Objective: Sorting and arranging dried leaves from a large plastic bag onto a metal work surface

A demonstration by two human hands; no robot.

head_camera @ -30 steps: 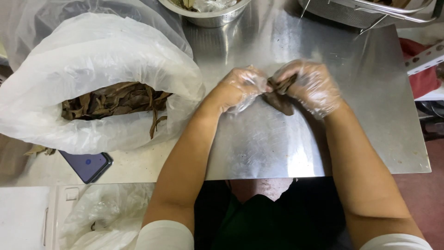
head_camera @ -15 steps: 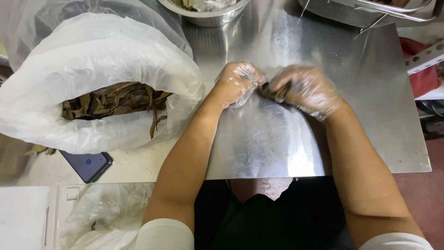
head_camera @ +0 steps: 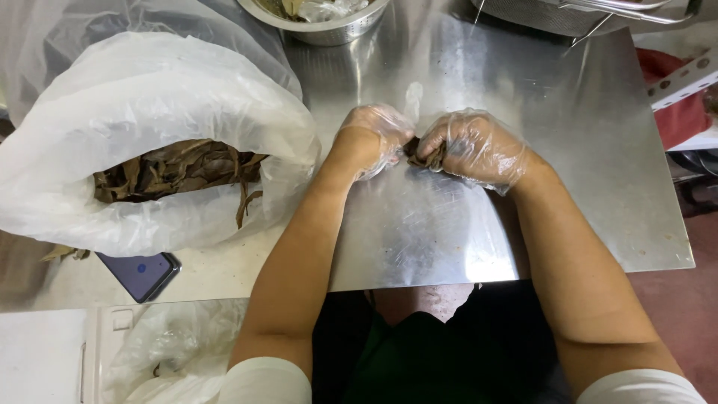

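Both my hands wear thin clear plastic gloves and meet over the middle of a steel table point(head_camera: 598, 150). My left hand point(head_camera: 370, 138) and my right hand point(head_camera: 475, 146) pinch the same small dried brown leaf point(head_camera: 419, 152) between their fingertips, just above the metal. Most of the leaf is hidden by my fingers. To the left stands a large white plastic bag point(head_camera: 149, 105), open at the top, with many dried brown leaves point(head_camera: 176, 168) inside.
A steel bowl point(head_camera: 329, 26) with scraps sits at the table's far edge, a wire basket point(head_camera: 568, 15) at the far right. A dark phone point(head_camera: 142, 273) lies by the bag. Another clear bag point(head_camera: 172, 344) lies at the lower left. Red cloth point(head_camera: 673, 97) shows at the right.
My hands have drawn closer together around the leaf and shifted slightly left. The leaf, spread out a second ago, is now bunched between my fingertips.
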